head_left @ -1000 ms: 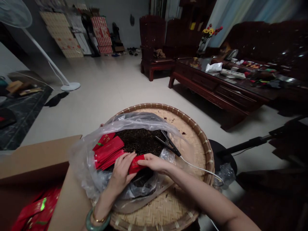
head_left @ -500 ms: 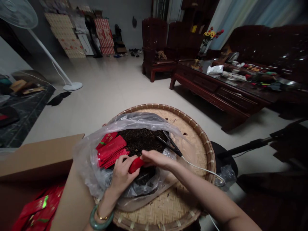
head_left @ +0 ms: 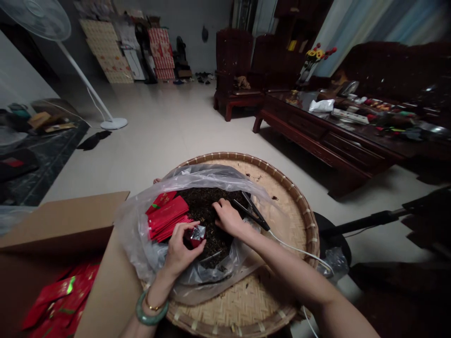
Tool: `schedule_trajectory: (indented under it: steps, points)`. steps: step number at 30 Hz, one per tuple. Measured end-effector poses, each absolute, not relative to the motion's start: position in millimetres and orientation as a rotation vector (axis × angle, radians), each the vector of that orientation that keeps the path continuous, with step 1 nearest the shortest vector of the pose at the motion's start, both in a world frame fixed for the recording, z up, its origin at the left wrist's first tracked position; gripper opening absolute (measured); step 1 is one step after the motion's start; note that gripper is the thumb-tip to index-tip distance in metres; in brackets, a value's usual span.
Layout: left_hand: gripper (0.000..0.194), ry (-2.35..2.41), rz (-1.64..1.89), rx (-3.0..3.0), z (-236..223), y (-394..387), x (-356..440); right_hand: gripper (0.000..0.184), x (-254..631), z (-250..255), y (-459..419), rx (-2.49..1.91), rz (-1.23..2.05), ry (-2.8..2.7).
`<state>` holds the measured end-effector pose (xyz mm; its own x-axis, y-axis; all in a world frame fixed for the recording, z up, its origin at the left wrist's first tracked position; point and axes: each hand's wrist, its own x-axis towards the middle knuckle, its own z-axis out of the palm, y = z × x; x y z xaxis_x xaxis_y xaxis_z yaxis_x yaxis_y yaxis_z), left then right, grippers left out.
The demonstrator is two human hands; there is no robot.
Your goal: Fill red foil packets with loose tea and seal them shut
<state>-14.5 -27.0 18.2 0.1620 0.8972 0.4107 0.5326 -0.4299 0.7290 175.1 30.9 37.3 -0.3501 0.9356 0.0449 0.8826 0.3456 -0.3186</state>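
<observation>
A white fan (head_left: 42,19) stands on the floor (head_left: 158,126), a black item (head_left: 94,140) near it. Pale boxes (head_left: 105,54) and striped boxes (head_left: 161,52) are stacked by the wall (head_left: 197,16), shoes (head_left: 205,78) nearby. Flowers (head_left: 315,54) stand between a dark chair (head_left: 234,56) and a blue curtain (head_left: 368,23).

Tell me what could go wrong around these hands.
The black corded tool lies open beside the right hand; if hot, which I cannot tell, it might burn skin or melt the plastic bag. The left hand pinches a red packet, so squeezing harder might crumple it. Dark shreds could spill onto the woven tray, where bits already lie.
</observation>
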Motion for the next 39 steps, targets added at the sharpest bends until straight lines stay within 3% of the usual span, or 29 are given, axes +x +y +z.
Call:
schedule_trajectory:
  steps: [8, 14, 17, 22, 27, 32, 39]
  points:
    - [0.036, 1.347, 1.124, 1.985, 11, -27, -15, 0.028, 186, 32, 39, -1.475, 0.735, -2.075]
    - [0.051, 1.394, 1.138, 2.025, 9, -27, -16, 0.021, 188, 36, 32, -1.249, 1.757, -0.928]
    - [0.056, 1.372, 1.204, 2.130, 8, -26, -18, 0.020, 189, 41, 21, -1.045, 2.008, -0.454]
    - [0.051, 1.290, 1.232, 2.276, 6, -24, -21, 0.018, 187, 45, 7, -0.873, 2.122, -0.120]
    - [0.060, 1.325, 1.295, 2.331, 4, -24, -20, 0.008, 180, 43, 2, -0.847, 2.051, -0.096]
    - [0.052, 1.246, 1.298, 2.451, 7, -24, -19, 0.036, 177, 39, -1, -0.920, 1.984, -0.219]
    - [0.042, 1.306, 1.177, 2.437, 14, -25, -19, 0.039, 183, 44, -4, -0.787, 2.074, -0.197]
